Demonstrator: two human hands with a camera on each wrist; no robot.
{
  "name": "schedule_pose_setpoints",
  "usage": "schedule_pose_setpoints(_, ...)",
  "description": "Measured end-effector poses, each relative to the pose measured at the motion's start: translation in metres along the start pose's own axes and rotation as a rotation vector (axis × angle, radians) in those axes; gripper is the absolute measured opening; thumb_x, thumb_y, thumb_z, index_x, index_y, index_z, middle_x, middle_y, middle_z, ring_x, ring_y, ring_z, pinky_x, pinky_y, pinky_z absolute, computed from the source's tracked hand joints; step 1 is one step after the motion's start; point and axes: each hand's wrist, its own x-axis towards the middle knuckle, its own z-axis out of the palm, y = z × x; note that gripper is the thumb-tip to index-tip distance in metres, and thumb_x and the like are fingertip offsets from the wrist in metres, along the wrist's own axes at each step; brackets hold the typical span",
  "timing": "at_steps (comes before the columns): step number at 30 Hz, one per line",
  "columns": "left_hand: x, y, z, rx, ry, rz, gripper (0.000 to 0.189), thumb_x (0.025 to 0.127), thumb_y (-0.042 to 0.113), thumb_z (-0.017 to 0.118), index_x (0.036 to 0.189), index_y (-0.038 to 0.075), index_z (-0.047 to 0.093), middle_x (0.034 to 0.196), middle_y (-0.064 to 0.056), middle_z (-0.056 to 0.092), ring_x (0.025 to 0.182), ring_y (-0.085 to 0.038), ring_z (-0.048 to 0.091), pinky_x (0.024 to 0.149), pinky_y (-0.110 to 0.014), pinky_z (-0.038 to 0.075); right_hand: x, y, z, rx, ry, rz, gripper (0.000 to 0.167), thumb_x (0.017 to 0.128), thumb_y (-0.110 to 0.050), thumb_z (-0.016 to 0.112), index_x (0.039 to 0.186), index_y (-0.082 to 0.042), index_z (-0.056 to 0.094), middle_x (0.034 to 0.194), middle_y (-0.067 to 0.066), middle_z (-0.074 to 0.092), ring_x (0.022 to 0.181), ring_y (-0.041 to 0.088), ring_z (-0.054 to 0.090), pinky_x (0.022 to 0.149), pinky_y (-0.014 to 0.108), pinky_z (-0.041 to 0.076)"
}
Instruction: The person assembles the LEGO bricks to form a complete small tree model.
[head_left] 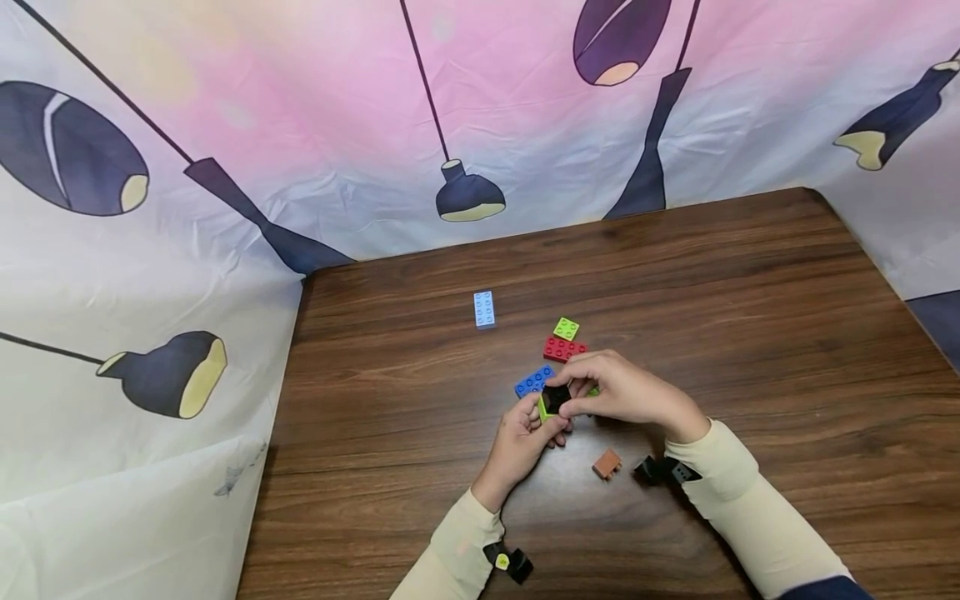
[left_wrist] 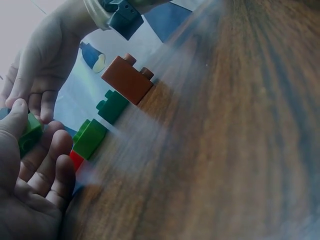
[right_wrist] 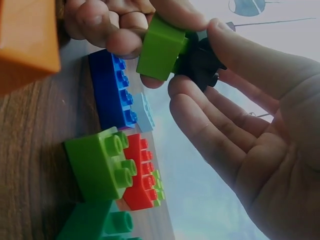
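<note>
In the head view both hands meet above the table. My left hand [head_left: 517,442] pinches a lime green building brick [right_wrist: 162,47] between thumb and fingers. A small black building brick [right_wrist: 200,60] sits in the thumb and fingertips of my right hand [head_left: 633,390]. Seen from the right wrist, the black brick is right at the studs of the lime one, slightly tilted against it. A blue brick [head_left: 534,381] lies just beyond the hands. Another lime green brick [right_wrist: 97,162] stands under the right hand, mostly hidden from the head camera.
A red brick [head_left: 562,348] lies behind the hands, touching a small lime brick [head_left: 566,328]. Farther left is a light blue brick [head_left: 484,309]. An orange-brown brick [head_left: 607,464] lies on its side near the right wrist. A dark green brick [left_wrist: 113,107] stands beside it on the wooden table [head_left: 390,367].
</note>
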Motion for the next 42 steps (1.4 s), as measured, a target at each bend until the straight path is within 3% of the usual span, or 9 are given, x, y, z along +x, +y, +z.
schedule_pose_setpoints(10, -0.002, -0.003, 0.000, -0.011, 0.000, 0.012, 0.031, 0.107, 0.008, 0.062, 0.129, -0.013, 0.057, 0.097, -0.039, 0.068, 0.076, -0.009, 0.067, 0.067, -0.020, 0.057, 0.002, 0.001, 0.003, 0.029, 0.005, 0.014, 0.031, 0.089, -0.010, 0.085, 0.119, -0.002, 0.078, 0.111, 0.007, 0.075, 0.087, 0.010, 0.070, 0.077, 0.030, 0.061)
schedule_pose_setpoints(19, -0.002, -0.001, -0.001, -0.020, 0.000, 0.001, 0.032, 0.105, 0.002, 0.063, 0.132, -0.014, 0.056, 0.099, -0.039, 0.069, 0.078, -0.011, 0.067, 0.069, -0.020, 0.057, 0.004, 0.010, 0.003, 0.099, 0.003, 0.019, 0.030, 0.088, -0.005, 0.086, 0.116, 0.002, 0.078, 0.102, 0.007, 0.077, 0.083, 0.010, 0.071, 0.076, 0.030, 0.062)
schedule_pose_setpoints(42, -0.004, 0.000, -0.001, 0.018, -0.003, -0.027, 0.036, 0.103, 0.001, 0.067, 0.134, -0.014, 0.056, 0.105, -0.034, 0.072, 0.080, -0.011, 0.070, 0.072, -0.022, 0.060, 0.004, 0.006, 0.002, 0.144, -0.037, 0.100, 0.029, 0.086, -0.007, 0.088, 0.113, -0.002, 0.079, 0.099, 0.002, 0.076, 0.083, 0.012, 0.071, 0.076, 0.031, 0.062)
